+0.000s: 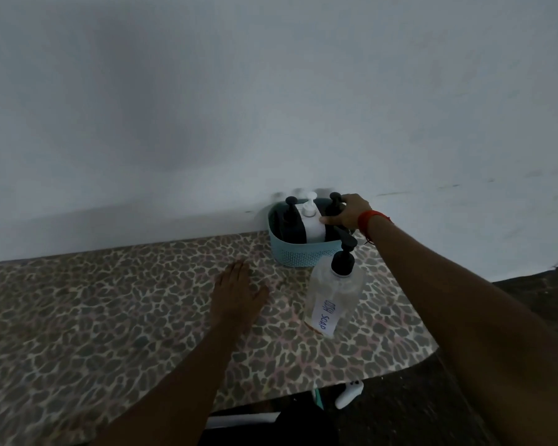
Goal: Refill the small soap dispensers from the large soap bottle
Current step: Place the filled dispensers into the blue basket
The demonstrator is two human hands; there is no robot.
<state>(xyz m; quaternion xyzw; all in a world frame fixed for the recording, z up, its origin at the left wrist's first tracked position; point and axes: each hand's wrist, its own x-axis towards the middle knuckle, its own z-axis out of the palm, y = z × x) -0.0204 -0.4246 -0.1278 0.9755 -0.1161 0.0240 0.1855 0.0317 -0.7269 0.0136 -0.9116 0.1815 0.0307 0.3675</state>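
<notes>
A large clear bottle (332,294) with a black pump and a "DISH SOAP" label stands on the leopard-print table (110,317). Behind it a light blue basket (300,252) holds three small dispensers: a black one (290,217) at the left, a white one (311,220) in the middle, and a black one (334,204) at the right. My right hand (348,212) reaches into the basket and grips the right black dispenser by its neck and pump. My left hand (239,291) lies flat on the table, fingers straight, left of the large bottle.
The basket stands against a pale wall at the table's far edge. The table's right edge falls off just right of the large bottle. Below the near edge a white object (348,394) lies on the dark floor.
</notes>
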